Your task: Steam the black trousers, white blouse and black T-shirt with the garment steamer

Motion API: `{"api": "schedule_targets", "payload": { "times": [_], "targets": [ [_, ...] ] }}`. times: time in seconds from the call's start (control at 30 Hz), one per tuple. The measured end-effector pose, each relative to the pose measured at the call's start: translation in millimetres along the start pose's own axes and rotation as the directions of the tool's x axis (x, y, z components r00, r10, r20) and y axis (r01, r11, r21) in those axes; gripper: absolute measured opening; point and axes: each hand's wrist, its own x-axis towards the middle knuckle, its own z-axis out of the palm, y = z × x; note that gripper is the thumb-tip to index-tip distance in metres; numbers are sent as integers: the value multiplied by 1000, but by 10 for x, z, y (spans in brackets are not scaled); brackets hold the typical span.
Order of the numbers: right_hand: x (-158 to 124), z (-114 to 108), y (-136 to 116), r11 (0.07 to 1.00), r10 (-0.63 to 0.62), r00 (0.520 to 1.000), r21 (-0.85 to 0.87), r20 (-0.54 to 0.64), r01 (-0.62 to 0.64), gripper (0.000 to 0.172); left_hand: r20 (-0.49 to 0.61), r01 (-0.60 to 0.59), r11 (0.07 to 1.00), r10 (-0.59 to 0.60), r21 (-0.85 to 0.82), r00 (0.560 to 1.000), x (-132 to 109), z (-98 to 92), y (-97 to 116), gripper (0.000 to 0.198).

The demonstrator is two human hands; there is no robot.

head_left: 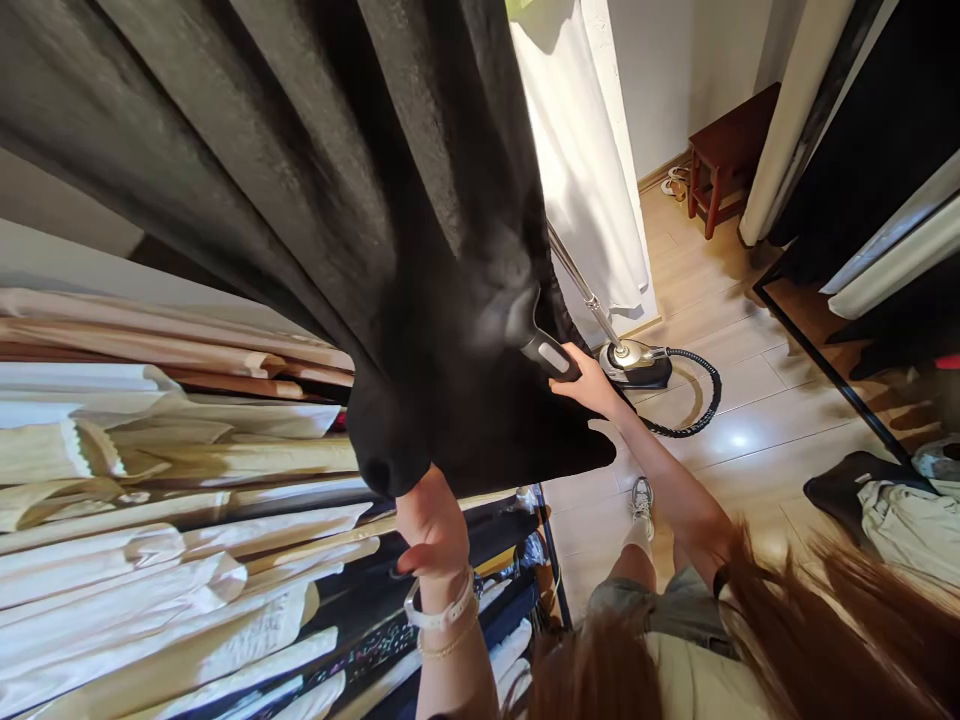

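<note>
While the right hand (592, 385) grips the steamer handle (551, 355), the steamer head (527, 320) sits flat against the lower part of a long dark cloth (262, 170), which hangs in deep vertical folds. Right fingers are clenched around the handle. The left hand (433, 525) is at the bottom edge of the cloth, fingers closed on it and partly hidden behind it, pulling it out over a rail of pale clothes (150, 520). A hazy patch by the head may be steam, can't be sure. Folds show along the whole visible length of the cloth, and no stretch looks clearly different from the rest, so what's been covered and what's left can't be told from this view. A metal pole (585, 290) runs down to the steamer base (636, 365) on the wood-look floor (750, 400), with a black hose (697, 405) looped beside it, near the person's sneaker (641, 505).
</note>
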Motion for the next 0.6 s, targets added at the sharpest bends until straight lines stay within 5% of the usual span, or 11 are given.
{"api": "schedule_targets", "payload": {
  "times": [0.2, 0.47, 0.6],
  "targets": [
    [-71, 9, 242, 994, 109, 993, 1, 51, -109, 33, -8, -125, 987, 125, -101, 992, 8, 81, 105, 90],
    [184, -13, 130, 1000, -10, 995, -9, 103, 11, 39, -36, -27, 999, 26, -35, 999, 7, -56, -24, 108],
    [154, -80, 302, 993, 95, 987, -88, 128, -84, 38, -68, 15, 999, -17, -32, 998, 4, -10, 53, 109]
  ]
}}
